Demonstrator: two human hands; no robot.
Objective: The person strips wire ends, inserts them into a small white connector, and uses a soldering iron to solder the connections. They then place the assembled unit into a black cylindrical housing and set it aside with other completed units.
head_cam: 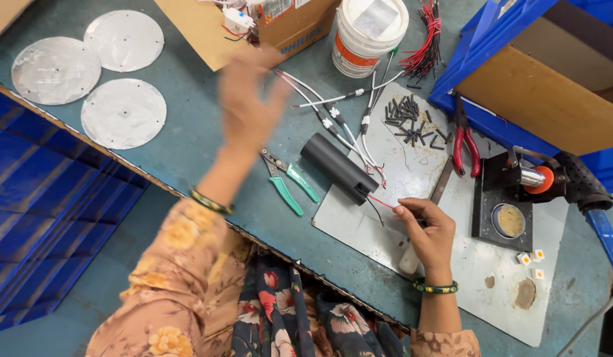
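Fingers (404, 210) of the right hand (428, 235) are pinching the end of a thin red wire (380, 201), which is running up toward 11 o'clock into the black cylinder (339, 168) lying on the pale work plate (412, 244). Left hand (248, 109) is hanging blurred above the teal surface (187, 142), its fingers spread loose and grasping nothing. Green-handled pliers (290, 182) are lying just at 5 o'clock from that hand, between it and the cylinder. White leads (333, 119) are fanning out from the cylinder toward 12 o'clock, near a white bucket (369, 36). Short black sleeve pieces (409, 119) are lying scattered at 1 o'clock from the cylinder, with red-handled cutters (465, 142) beside them. Three silver discs (121, 112) are sitting well apart at 9 o'clock from the left hand
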